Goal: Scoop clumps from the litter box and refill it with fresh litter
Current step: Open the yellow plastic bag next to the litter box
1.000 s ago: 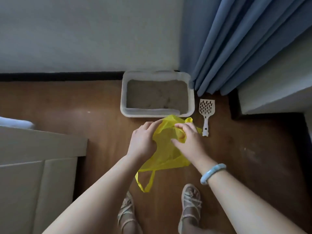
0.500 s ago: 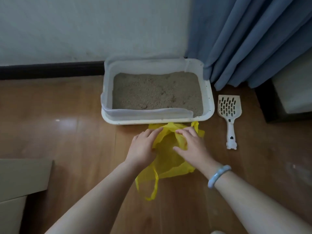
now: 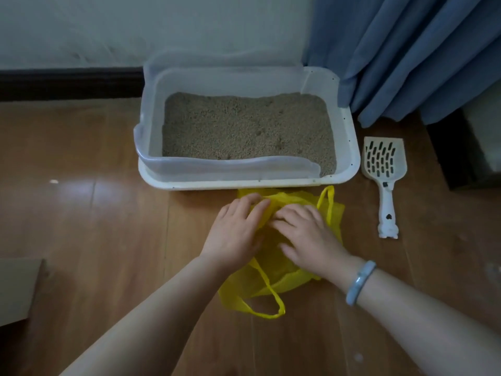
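Before the litter box, a yellow bag is pressed under the left hand and right hand, palms down, fingers spread.

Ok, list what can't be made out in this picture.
- Mouth of the bag, head view: the left hand and right hand cover it, so open or closed is unclear.
- Left hand's grip: the thumb is hidden under the hand.
- Clumps in the litter: too small and dim to tell from dents.
- Cardboard, left edge: cut off by the frame.
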